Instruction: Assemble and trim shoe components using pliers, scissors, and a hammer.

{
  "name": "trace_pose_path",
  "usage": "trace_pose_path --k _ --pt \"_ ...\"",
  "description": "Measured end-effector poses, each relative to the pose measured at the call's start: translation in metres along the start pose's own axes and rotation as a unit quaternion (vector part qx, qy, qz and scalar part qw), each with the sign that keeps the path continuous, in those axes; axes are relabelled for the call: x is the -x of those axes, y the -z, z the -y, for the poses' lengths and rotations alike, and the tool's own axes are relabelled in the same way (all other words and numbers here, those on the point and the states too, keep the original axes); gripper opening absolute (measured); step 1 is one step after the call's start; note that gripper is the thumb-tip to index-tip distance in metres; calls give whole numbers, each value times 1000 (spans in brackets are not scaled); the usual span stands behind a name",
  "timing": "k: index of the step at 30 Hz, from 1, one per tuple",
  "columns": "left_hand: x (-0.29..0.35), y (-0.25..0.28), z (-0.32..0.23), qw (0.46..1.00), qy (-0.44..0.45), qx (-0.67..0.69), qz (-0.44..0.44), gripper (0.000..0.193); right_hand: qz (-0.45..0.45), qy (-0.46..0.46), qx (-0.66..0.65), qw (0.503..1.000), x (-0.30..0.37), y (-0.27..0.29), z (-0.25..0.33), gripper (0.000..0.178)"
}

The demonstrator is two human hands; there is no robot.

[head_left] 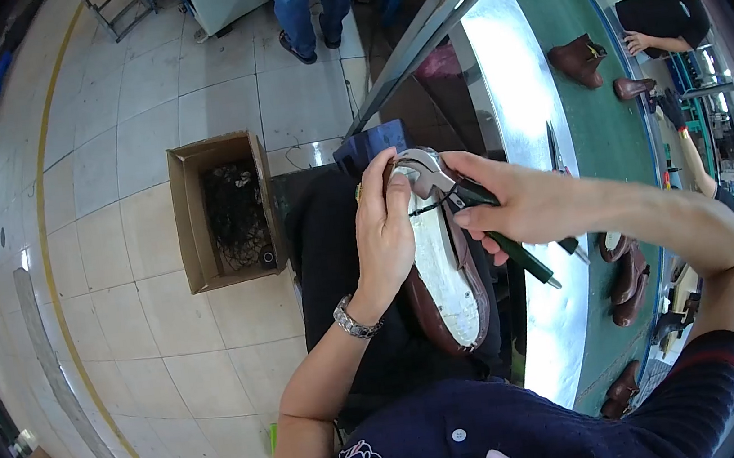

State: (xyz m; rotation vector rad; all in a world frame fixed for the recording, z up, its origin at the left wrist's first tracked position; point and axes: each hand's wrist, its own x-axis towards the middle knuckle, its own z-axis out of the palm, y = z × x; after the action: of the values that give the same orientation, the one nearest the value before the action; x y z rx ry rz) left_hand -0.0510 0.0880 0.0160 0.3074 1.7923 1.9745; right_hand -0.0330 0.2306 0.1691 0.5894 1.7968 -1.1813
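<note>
A brown shoe [450, 296] rests across my lap with its pale, unfinished underside facing up. My left hand [385, 231] is wrapped round the shoe's far left side, fingers near the end away from me. Closed round a pair of pincers [526, 258] with dark green handles, my right hand [526, 197] reaches in from the right. The metal head of the pincers lies on the far end of the shoe. Whether its jaws bite the leather I cannot tell. A thin black cord [428, 207] crosses the underside beside the pincers.
An open cardboard box [190, 222] of dark tangled scraps stands on the floor at left. A slanted metal post [443, 26] rises ahead. To my right run a shiny metal ledge [549, 335] and a green conveyor belt [588, 140] carrying brown footwear [579, 62]. Co-workers are beyond.
</note>
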Motion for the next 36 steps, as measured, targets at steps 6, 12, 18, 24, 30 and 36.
trace_pose_path --k 6,12,18,24,30,36 --pt "-2 -3 3 1000 -1 20 -18 33 -99 97 75 988 -2 -19 -36 55" --pt "-1 -1 -2 999 -41 3 -33 28 -213 207 166 940 -11 -41 -63 52" --pt "2 11 -11 970 -175 -159 -58 26 -257 240 277 894 -6 -43 -69 54" --pt "4 25 -22 946 -230 -225 -31 18 -122 160 161 966 8 -15 -52 59" --pt "6 28 -22 941 -233 -246 -16 18 5 93 -118 989 10 0 -52 63" --pt "6 33 -23 903 -296 -310 24 27 -213 158 329 906 15 -24 -58 61"
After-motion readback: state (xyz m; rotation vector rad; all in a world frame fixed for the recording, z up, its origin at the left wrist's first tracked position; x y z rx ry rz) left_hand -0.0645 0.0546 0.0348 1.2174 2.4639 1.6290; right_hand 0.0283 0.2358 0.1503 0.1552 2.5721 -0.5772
